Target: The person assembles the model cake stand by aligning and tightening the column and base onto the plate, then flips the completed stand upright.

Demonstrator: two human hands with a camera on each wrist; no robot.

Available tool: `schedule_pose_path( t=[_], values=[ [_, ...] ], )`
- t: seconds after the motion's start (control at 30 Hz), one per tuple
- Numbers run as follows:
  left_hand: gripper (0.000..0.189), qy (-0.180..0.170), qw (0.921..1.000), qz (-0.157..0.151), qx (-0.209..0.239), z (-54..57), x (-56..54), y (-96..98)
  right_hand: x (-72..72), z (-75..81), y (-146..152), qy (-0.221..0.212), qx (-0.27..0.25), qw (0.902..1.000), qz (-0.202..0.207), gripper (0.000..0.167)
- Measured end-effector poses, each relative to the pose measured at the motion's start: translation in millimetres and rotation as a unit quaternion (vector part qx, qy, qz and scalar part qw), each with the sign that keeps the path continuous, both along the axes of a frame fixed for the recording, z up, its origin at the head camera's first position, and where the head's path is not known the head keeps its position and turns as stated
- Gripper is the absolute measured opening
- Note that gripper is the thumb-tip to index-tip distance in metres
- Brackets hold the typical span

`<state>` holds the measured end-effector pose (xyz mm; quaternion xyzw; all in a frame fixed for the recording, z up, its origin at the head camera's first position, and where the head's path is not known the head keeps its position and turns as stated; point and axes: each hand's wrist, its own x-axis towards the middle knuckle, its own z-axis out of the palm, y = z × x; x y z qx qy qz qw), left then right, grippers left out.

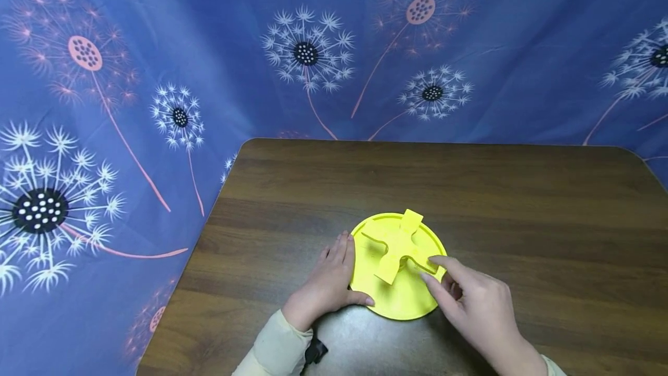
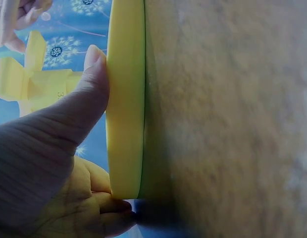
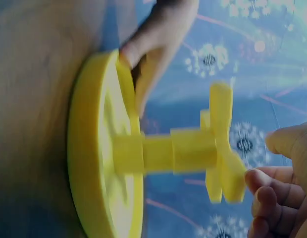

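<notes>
A yellow round base (image 1: 402, 300) with a raised rim lies on the table. From its middle rises a stepped yellow post (image 3: 158, 153), marked with a "3" in the left wrist view, topped by a yellow four-armed cross (image 1: 400, 245) with curved edges. My left hand (image 1: 329, 283) holds the base at its left side, thumb on the rim and fingers along the edge. At the cross's right arm is my right hand (image 1: 475, 297), thumb and forefinger spread on either side of the arm's end. In the right wrist view one fingertip (image 3: 256, 179) meets that end.
The brown wooden table (image 1: 548, 219) reaches back to a blue cloth (image 1: 365, 103) printed with dandelions. A small black object (image 1: 315, 351) shows beside my left sleeve (image 1: 279, 344).
</notes>
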<state>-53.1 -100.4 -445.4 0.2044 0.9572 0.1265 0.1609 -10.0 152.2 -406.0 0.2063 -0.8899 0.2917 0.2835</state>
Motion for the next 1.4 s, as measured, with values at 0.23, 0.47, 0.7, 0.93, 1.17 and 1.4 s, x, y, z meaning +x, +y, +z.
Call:
schedule_pose_path(
  t=[0.23, 0.47, 0.7, 0.93, 1.17, 1.4],
  values=[
    [0.123, -0.003, 1.0000, 0.002, 0.005, -0.3, 1.4, -0.9, -6.5, -3.8, 16, -0.078, -0.005, 0.9969, -0.011, 0.044],
    [0.124, -0.003, 0.9999, 0.004, 0.014, -1.2, 2.4, -1.0, -5.8, -8.9, 17, -0.109, -0.022, 0.9932, 0.035, 0.039],
    [0.124, -0.003, 1.0000, 0.004, 0.007, -2.3, 2.6, -1.4, -2.8, -11.2, 12, -0.104, -0.013, 0.9938, 0.037, 0.038],
    [0.124, 0.002, 1.0000, 0.000, 0.005, -2.6, 2.7, -1.9, -2.0, -14.5, 8, -0.082, -0.006, 0.9957, 0.043, 0.037],
    [0.124, 0.002, 1.0000, 0.003, -0.003, -2.0, 3.7, -0.8, -1.5, -16.9, 8, -0.068, -0.014, 0.9963, 0.050, 0.030],
    [0.124, -0.001, 1.0000, 0.006, -0.001, -1.3, 3.1, 0.7, -1.0, -17.5, 7, -0.058, -0.016, 0.9972, 0.044, 0.028]
  ],
)
